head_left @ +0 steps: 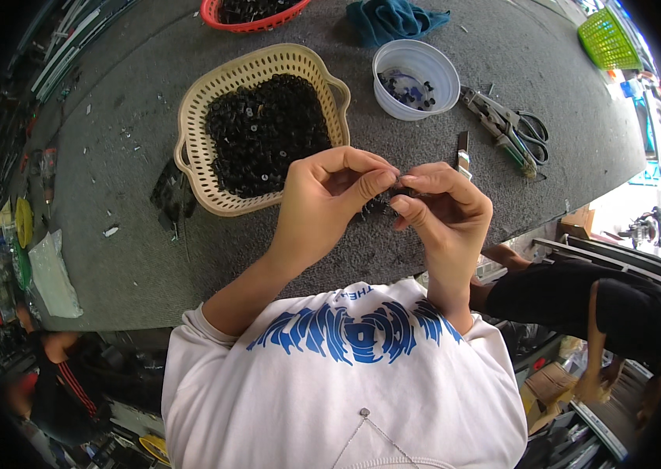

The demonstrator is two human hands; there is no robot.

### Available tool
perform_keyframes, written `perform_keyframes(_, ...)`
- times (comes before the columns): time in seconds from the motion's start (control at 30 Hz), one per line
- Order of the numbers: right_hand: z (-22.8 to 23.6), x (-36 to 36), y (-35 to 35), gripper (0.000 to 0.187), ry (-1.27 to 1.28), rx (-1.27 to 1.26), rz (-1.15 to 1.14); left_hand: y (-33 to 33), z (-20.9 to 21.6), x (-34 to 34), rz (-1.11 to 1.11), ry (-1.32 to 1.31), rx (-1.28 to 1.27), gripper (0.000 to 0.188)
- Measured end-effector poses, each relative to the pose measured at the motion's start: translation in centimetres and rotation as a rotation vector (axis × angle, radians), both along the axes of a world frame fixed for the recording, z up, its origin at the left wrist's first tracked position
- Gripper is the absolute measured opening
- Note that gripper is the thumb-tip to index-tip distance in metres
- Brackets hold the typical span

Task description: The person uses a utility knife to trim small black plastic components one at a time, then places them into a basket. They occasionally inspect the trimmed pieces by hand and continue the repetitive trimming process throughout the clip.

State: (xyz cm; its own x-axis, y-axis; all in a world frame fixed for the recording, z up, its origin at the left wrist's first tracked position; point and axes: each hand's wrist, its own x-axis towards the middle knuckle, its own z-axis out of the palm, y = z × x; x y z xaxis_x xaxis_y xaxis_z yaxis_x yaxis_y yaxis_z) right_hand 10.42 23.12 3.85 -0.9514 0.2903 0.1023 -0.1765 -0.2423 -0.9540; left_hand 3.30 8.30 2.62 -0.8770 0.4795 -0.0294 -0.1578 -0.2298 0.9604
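My left hand (324, 197) and my right hand (449, 205) meet fingertip to fingertip over the grey table. Each is closed in a pinch. Between them is a small dark piece (401, 190), mostly covered by the fingers and too small to name. Below the fingertips a few more small black pieces partly show. Left of my hands stands a beige slotted plastic basket (192, 117), filled with many small black parts and a few pale washers. Beyond my right hand, a clear plastic tub (448, 78) holds several small black parts.
Right of the tub lie pliers (495, 117) and black-handled scissors (532, 133). A red basket (256, 25) and a teal cloth (393, 22) are at the far side, a green basket (608, 39) at far right. A screwdriver (49, 176) lies left. Other people are near the table's edge.
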Motion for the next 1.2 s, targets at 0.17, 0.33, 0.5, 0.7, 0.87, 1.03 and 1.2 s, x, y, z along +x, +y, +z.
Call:
perform_keyframes(0.17,-0.8,-0.1,-0.4,0.017,0.061,-0.046,-0.043,0.3,-0.6,0.8,-0.072,-0.141,0.138,0.02)
perform_keyframes(0.33,-1.5,-0.4,-0.8,0.016,0.139,-0.142,-0.057,0.5,-1.1,1.4,-0.092,-0.158,0.275,0.022)
perform_keyframes(0.5,-1.6,-0.3,-0.5,0.016,0.148,-0.172,-0.031,1.1,-1.5,1.7,-0.04,0.032,0.276,0.019)
perform_keyframes(0.7,-1.1,0.3,-0.1,0.016,0.131,0.025,-0.006,1.2,-1.8,1.9,0.031,0.187,0.268,0.012)
perform_keyframes(0.87,-1.0,0.5,-0.4,0.016,0.129,0.079,-0.041,1.6,-2.0,2.4,0.165,0.374,0.203,0.007)
perform_keyframes(1.03,-1.2,0.9,-1.7,0.014,0.104,0.067,-0.077,1.3,-2.4,2.6,0.249,0.471,0.146,0.005)
perform_keyframes(1.2,-1.7,1.0,-2.6,0.017,0.139,0.183,-0.134,1.3,-2.4,3.0,0.297,0.503,0.143,0.005)
